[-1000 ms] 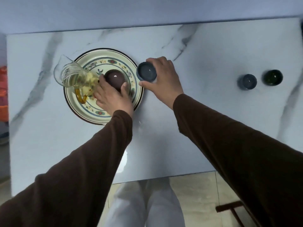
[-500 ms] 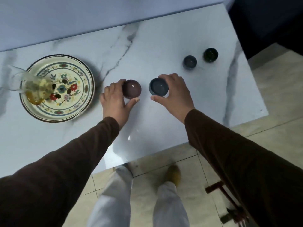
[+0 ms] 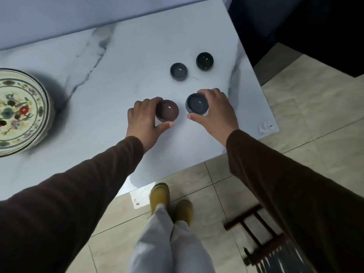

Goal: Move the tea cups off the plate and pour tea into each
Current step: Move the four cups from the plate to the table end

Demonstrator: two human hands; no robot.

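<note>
I've got two tea cups in my hands right now, both out over the marble surface (image 3: 122,62) and well clear of the plate. My left hand (image 3: 144,118) is wrapped round the plum-coloured cup (image 3: 167,110), fingers curled behind it on the left and the thumb pressed in under its near edge. My right hand (image 3: 215,111) grips the blue-grey cup (image 3: 197,104), fingers over its far right side, thumb closing in from the near side. Both cups sit mouth up, side by side with a small gap between them; I can't tell whether their bases are touching the surface or just above it. Both look empty.

Further back, two more cups stand on their own: a second blue-grey cup (image 3: 178,71) and, just to its right and slightly farther, a dark green cup (image 3: 204,61). They are close together but apart, mouths up, no hand on either.

Off to my left, the floral plate (image 3: 42,107) sits at the frame edge, only partly in view, well apart from all four cups.

Dark brown sleeves (image 3: 285,184) cover both my arms to the wrists. Below the surface edge I see pale trousers (image 3: 167,243), yellow shoes (image 3: 159,196) on a tiled floor (image 3: 315,115), and a dark wooden stool (image 3: 256,227) at lower right.
</note>
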